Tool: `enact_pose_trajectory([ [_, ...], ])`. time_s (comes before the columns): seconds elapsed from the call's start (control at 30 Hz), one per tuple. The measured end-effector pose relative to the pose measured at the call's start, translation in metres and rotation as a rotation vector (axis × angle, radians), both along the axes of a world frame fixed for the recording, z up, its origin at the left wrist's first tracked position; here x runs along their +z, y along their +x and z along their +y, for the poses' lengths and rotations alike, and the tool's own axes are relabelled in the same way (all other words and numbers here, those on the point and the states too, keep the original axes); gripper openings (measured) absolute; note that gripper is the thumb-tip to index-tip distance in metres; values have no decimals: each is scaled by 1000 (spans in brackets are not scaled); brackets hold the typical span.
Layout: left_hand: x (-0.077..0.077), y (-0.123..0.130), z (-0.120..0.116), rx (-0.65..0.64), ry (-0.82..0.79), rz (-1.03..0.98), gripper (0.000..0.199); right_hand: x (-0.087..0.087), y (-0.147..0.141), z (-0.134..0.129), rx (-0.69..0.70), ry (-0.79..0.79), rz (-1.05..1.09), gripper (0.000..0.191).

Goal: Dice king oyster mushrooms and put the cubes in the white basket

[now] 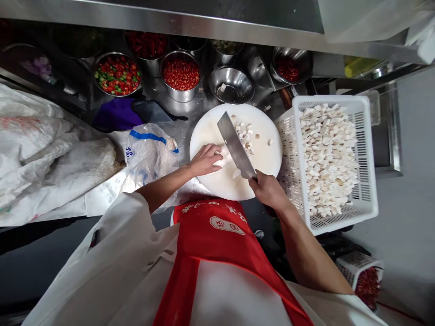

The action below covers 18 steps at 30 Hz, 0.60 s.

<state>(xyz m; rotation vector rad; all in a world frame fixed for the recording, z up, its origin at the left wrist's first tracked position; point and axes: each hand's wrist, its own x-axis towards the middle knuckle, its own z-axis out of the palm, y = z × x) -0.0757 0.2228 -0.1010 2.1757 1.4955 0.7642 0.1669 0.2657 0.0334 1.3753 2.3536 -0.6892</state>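
A round white cutting board (209,127) lies on the steel counter. My right hand (267,188) is closed around the handle of a cleaver (235,144), whose broad blade slants up and left over the board. On the left part of the board, my left hand (206,160) presses with bent fingers on a white piece of food (225,155) beside the blade. Small white cubes (245,133) lie in a loose heap just right of the blade, with a few scattered farther right. A thin white slice (236,173) is near the cleaver's lower left edge.
A white basket (371,158) holding many white cubes stands right of the board. Behind are a steel bowl (238,93), a pot of chopped red chillies (181,74) and a bowl of mixed chillies (117,74). A plastic bag (151,149) lies left. A steel shelf edge (170,23) spans above.
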Motion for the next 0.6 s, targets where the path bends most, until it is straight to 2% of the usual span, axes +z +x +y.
enact_pose_trajectory([
  [0.13, -5, 2, 2, 14, 35, -28, 24, -33, -27, 9, -8, 15, -7, 24],
  [0.2, -5, 1, 2, 10, 51, -36, 23, -39, -32, 13, -23, 37, -1, 25],
  [0.27, -6, -1, -1, 32, 73, -58, 19, -32, -28, 12, -36, 55, 1, 26],
  [0.43, -11, -3, -9, 197, 101, -137, 16, 4, -5, -4, -32, 46, 41, 29],
  [0.5, -13, -3, -10, 172, 78, -144, 14, 3, -8, -8, -4, 21, 19, 25],
  [0.6, -14, -4, -8, 115, 62, -134, 16, -20, -25, -7, 16, 17, -37, 23],
])
